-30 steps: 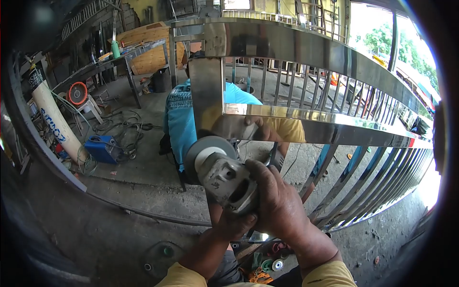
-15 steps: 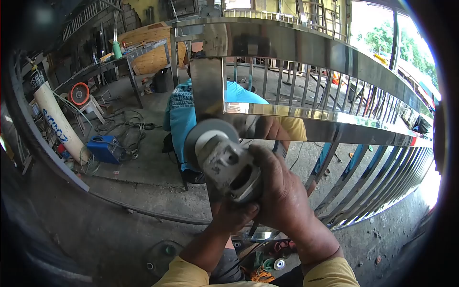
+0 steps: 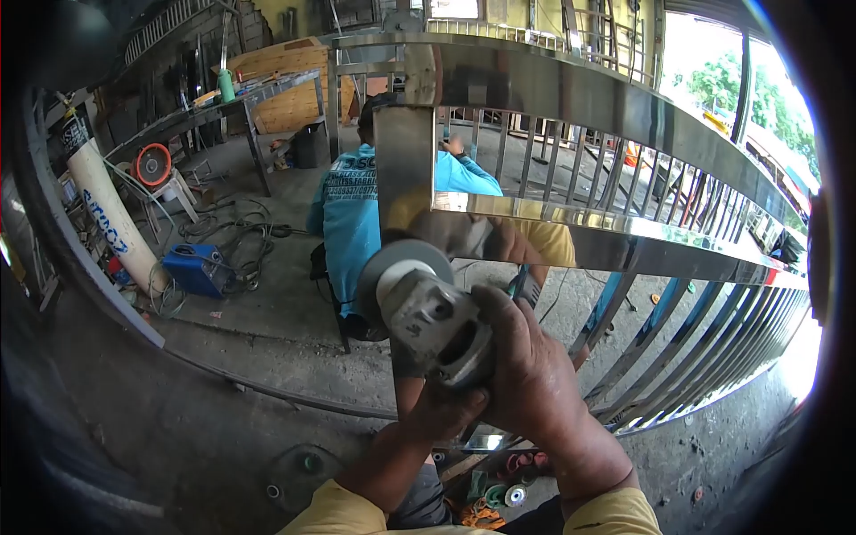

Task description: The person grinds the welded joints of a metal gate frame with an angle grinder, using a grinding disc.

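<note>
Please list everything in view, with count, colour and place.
Grinder: 1, grey, centre
Disc: 1, grey, on grinder
Railing: 1, silver, centre and right
Other person: 1, blue shirt, behind railing
Cylinder: 1, cream, left
Box: 1, blue, beside cylinder
Fan: 1, orange, left
Table: 1, dark, upper left
Bottle: 1, green, on table
Cables: several, dark, floor
Small items: several, mixed, bottom centre
Sleeves: 2, yellow, bottom
Left grip, right grip: 2, bare, on grinder

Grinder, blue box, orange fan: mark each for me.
Grinder [image 3: 435, 323], head view: on its metal gear housing.
Blue box [image 3: 198, 271], head view: on its casing.
Orange fan [image 3: 152, 165], head view: on its round front.
</note>
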The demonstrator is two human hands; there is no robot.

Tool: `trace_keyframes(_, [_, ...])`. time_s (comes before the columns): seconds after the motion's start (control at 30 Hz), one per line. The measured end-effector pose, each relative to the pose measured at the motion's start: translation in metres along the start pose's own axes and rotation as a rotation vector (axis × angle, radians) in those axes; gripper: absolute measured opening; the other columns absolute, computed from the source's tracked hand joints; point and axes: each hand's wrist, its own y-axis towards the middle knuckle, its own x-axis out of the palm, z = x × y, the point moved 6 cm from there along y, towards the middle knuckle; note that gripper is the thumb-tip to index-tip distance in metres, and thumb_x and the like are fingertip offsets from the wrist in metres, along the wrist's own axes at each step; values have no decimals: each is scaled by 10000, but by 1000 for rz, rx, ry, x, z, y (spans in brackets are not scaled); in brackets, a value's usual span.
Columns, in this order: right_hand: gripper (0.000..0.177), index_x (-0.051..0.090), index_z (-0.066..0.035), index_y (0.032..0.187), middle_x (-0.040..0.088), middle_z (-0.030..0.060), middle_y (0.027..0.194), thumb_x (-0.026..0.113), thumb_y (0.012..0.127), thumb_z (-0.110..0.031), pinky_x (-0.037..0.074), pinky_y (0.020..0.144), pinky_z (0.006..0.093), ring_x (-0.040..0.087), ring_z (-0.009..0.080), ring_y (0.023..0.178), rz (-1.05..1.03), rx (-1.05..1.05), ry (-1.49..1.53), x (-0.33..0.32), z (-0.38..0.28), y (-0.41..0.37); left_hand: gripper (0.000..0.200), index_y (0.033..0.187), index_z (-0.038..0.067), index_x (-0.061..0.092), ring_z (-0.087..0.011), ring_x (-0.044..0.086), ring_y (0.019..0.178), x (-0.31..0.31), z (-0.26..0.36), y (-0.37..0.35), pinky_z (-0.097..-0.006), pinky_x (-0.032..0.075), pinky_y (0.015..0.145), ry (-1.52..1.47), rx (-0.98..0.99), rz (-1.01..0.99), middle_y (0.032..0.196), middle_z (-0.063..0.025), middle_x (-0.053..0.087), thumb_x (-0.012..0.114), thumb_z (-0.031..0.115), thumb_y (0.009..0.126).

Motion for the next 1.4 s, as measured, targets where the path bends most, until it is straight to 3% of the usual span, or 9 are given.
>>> trace_keyframes(0.3, [833,393,-40,1413,608,233,1145,787,685,-129,574,759,502,674,464,951,-156,76,-58,12,1,-11,1028,1570,-44,216,-244,338,1476,-1,-11,-12,-374,252,1209,41,61,66,1595,-160,326,686,532,860])
trace_keyframes(0.43, [834,384,-46,1425,598,228,1107,790,704,-154,569,734,501,669,453,910,-21,1,-19,1,-4,6,1064,1566,-61,212,-260,350,1469,-8,-7,-1,-380,267,1204,24,8,46,1596,-156,320,707,547,847])
trace_keyframes(0.6, [836,364,-67,1469,571,222,1030,749,731,-143,553,674,512,654,446,813,138,-87,39,-20,-11,25,731,1504,27,350,-239,456,1379,-19,-1,27,-399,394,1140,-85,143,-30,1502,-120,443,738,205,910])
trace_keyframes(0.77, [853,351,-84,1477,568,215,1029,755,728,-141,558,675,507,658,445,817,-23,-15,-7,-1,-5,5,710,1511,21,349,-242,435,1397,-7,3,0,-402,363,1160,-83,187,16,1509,-125,440,711,215,932])
trace_keyframes(0.87, [869,347,-87,1475,563,216,1012,769,717,-143,561,679,508,666,440,837,-18,-22,-12,-2,-6,10,1065,1560,-24,211,-248,373,1449,-7,1,4,-380,294,1197,-39,33,74,1571,-142,346,775,490,818])
trace_keyframes(1.0, [870,349,-80,1463,566,221,1018,781,711,-148,562,681,518,670,447,839,133,-78,46,-24,-16,28,715,1552,18,288,-249,373,1444,-5,17,24,-405,284,1200,-32,146,-21,1545,-133,399,638,256,975])
trace_keyframes(1.17, [842,355,-85,1459,574,229,1049,766,727,-148,561,690,518,668,461,858,14,-31,24,-11,-6,16,704,1538,24,314,-241,387,1434,-3,8,14,-401,312,1187,-54,200,-30,1540,-128,406,665,216,958])
trace_keyframes(1.27, [881,372,-25,1395,607,250,1214,871,697,-225,589,793,483,668,454,1046,-109,20,-113,2,-4,9,696,1529,26,330,-232,404,1423,-3,7,8,-401,331,1178,-70,257,-52,1523,-127,431,678,181,946])
trace_keyframes(1.4, [835,361,-85,1459,579,239,1048,765,732,-155,561,709,516,665,462,911,87,-67,50,-17,-13,27,749,1553,18,279,-249,371,1448,-7,18,20,-412,297,1196,-23,199,-8,1554,-142,386,671,234,952])
